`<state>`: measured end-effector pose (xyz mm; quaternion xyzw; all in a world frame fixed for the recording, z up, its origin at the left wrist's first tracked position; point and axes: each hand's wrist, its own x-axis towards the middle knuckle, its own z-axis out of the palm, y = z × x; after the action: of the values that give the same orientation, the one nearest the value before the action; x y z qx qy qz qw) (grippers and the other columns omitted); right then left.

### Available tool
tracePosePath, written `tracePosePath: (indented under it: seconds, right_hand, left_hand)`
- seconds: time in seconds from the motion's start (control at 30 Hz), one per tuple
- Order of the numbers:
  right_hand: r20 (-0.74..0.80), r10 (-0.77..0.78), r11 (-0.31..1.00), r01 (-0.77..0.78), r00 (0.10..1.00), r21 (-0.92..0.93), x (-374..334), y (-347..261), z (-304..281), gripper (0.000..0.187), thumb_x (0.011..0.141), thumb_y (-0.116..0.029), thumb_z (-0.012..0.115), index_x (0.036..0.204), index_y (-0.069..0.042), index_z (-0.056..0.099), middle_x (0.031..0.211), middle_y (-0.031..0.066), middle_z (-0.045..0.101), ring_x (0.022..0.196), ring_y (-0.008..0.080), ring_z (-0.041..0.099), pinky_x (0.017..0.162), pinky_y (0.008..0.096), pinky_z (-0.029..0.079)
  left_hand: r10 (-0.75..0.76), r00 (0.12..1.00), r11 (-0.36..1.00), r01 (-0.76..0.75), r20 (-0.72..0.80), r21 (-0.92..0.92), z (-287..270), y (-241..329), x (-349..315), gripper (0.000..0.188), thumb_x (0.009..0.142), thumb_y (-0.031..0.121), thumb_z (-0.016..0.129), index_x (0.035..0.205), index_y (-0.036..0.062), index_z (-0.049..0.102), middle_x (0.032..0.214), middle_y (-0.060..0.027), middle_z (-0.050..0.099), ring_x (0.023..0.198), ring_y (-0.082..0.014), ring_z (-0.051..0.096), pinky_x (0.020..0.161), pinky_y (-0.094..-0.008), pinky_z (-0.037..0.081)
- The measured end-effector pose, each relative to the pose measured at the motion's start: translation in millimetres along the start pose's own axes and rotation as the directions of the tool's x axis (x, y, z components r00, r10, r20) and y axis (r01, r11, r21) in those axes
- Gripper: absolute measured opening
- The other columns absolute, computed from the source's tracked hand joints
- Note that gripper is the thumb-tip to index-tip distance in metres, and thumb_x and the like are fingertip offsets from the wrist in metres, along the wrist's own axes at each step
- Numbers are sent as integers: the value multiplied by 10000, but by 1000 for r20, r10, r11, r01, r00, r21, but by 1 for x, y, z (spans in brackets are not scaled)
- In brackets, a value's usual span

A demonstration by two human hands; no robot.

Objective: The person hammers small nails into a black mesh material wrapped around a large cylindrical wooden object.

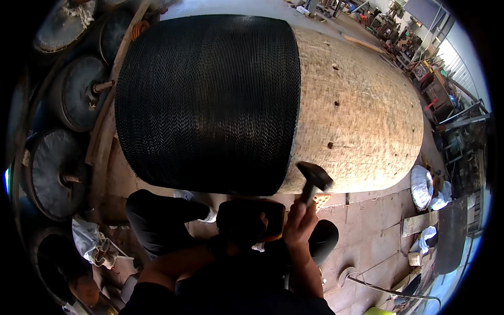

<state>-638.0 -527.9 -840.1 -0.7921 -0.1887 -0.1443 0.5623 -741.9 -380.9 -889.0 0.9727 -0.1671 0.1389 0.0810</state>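
My right hand (299, 227) is closed round the handle of a hammer (315, 177), its dark head raised in front of the near side of a large wooden drum (362, 110). Black ridged, wire-like material (210, 100) covers the left part of the drum in close rows. Its edge runs down just left of the hammer head; bare pale wood with several small holes lies to the right. My left forearm (176, 265) reaches inward to a dark open container (273, 218) between my knees. Deep shadow hides my left hand's fingers there.
Several dark rollers (55, 173) with protruding shafts stand along the left, beside a wooden beam (107, 115). A white sack (421, 187) and a curved metal rod (391, 290) lie on the tiled floor at right. Machinery and clutter (407, 39) fill the far right.
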Motion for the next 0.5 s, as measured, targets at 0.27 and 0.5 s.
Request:
tracePosePath:
  seconds: [0.27,0.5]
  right_hand:
    - [60,73,978,-60,996,-202,12,-8,-2,333,1066,-292,496,899,-8,541,624,53,514,545,133,506,498,315,392]
    - [-79,-55,998,54,995,-18,-8,-4,-9,250,1028,-197,488,1046,42,560,686,182,597,573,315,609,530,401,454]
  left_hand:
    - [-19,999,1000,20,-37,10,12,-5,10,275,962,178,578,1128,-14,683,1053,-169,680,957,-248,658,789,-352,557]
    - [-133,989,990,131,-60,-43,1,1,12,241,945,198,600,1070,14,694,1006,-115,667,935,-240,647,774,-368,547]
